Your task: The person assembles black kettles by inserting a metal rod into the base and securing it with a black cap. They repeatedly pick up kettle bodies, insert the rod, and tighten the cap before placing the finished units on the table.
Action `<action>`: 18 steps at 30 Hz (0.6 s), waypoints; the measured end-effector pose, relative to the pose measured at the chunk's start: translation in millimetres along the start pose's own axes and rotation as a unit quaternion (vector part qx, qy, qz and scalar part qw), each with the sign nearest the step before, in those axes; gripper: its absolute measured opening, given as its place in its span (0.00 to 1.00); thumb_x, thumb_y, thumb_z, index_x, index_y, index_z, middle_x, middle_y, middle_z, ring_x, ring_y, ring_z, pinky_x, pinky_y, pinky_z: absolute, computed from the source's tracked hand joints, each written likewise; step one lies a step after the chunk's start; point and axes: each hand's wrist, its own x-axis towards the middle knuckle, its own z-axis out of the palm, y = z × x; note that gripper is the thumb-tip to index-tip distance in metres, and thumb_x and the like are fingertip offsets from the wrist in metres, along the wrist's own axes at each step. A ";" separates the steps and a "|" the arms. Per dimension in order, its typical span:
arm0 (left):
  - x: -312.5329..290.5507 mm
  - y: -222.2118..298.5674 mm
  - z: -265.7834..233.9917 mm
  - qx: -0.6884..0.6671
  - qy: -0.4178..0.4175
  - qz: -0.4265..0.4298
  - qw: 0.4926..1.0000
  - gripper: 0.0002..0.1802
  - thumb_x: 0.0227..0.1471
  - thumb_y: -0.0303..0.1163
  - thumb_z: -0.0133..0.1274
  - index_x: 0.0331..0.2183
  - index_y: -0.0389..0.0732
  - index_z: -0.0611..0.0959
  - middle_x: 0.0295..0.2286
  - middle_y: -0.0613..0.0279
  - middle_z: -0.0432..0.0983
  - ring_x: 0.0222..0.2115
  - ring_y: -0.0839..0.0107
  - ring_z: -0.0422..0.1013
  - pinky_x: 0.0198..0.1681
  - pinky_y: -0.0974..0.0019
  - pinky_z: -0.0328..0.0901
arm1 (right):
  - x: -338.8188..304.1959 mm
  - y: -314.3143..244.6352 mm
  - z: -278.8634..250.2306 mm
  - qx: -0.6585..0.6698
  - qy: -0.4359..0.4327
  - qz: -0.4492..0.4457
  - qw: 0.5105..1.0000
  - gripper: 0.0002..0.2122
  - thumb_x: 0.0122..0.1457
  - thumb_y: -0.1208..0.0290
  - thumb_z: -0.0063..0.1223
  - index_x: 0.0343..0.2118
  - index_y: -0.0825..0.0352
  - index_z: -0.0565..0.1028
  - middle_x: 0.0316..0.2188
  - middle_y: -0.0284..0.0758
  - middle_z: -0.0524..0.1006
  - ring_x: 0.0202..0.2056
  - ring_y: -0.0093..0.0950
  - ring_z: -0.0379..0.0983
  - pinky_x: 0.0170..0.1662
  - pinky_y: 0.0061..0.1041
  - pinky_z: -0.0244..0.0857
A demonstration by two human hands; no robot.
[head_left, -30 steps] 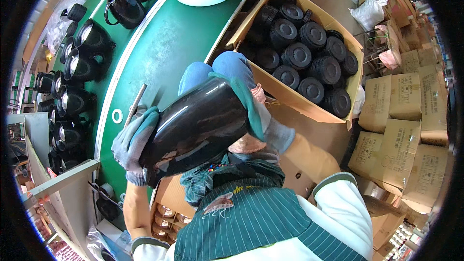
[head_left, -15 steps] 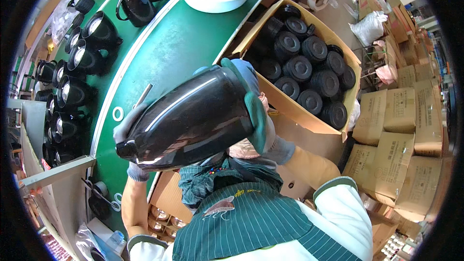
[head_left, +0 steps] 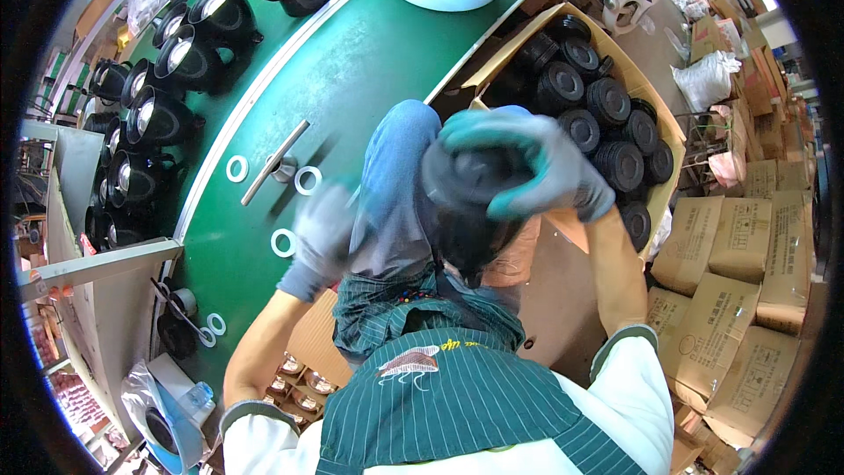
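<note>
Head view: main change is the black vessel [head_left: 475, 246]. A second ago it lay slantwise across the lap with a gloved hand at each end; half a second ago much the same. Now turned end-up between the thighs, its upper end facing the camera, lower part running down toward the green striped apron [head_left: 440, 387]. Left hand [head_left: 321, 233] has come off it; right hand [head_left: 563, 163] now sits at the top instead of along the far end. The metal bar tool [head_left: 277, 161] on the green surface [head_left: 352, 62], earlier partly covered, is in plain sight, and more white rings [head_left: 273, 244] show near it. Pose: right forearm rises steeply from the lower right, wrist bent inward, thumb and fingers curled round the vessel's upper end, gripping it. Motion blur there; cannot tell whether that round end is a separate piece. Left forearm rises from the lower left, hand beside the jeans [head_left: 404, 136] at the surface's near side, heavily blurred; cannot tell whether its fingers are spread or closed, or whether anything is in them. Position: vessel lies directly under the right palm and to the right of the left hand, clear of it. Beyond the right hand, a carton [head_left: 673, 127] of stacked black lids [head_left: 607, 101]; far left, a row of black kettles [head_left: 158, 114].
</note>
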 end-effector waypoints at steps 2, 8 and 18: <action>10.0 -59.1 24.7 -0.025 0.316 -0.104 0.943 0.36 0.49 0.39 0.65 0.57 0.38 0.75 0.53 0.42 0.72 0.54 0.44 0.68 0.57 0.44 0.63 | 1.9 -1.6 37.7 -0.025 0.009 -0.050 0.998 0.37 0.39 0.63 0.78 0.55 0.71 0.77 0.56 0.45 0.76 0.58 0.41 0.72 0.64 0.39 0.63; 15.2 -152.8 19.3 0.049 0.130 -0.333 0.933 0.31 0.56 0.48 0.60 0.58 0.48 0.77 0.44 0.46 0.80 0.41 0.48 0.79 0.43 0.49 0.73 | -17.4 46.0 115.9 -0.014 0.106 -0.020 0.994 0.48 0.47 0.41 0.70 0.65 0.71 0.66 0.62 0.45 0.71 0.61 0.40 0.69 0.65 0.39 0.60; 27.1 49.3 -100.4 -0.253 0.028 0.044 0.966 0.31 0.47 0.31 0.67 0.54 0.40 0.81 0.37 0.51 0.84 0.37 0.64 0.82 0.40 0.64 0.76 | -4.3 52.1 154.0 0.495 0.391 0.097 0.770 0.51 0.62 0.24 0.26 0.74 0.66 0.43 0.63 0.58 0.64 0.59 0.46 0.72 0.62 0.45 0.68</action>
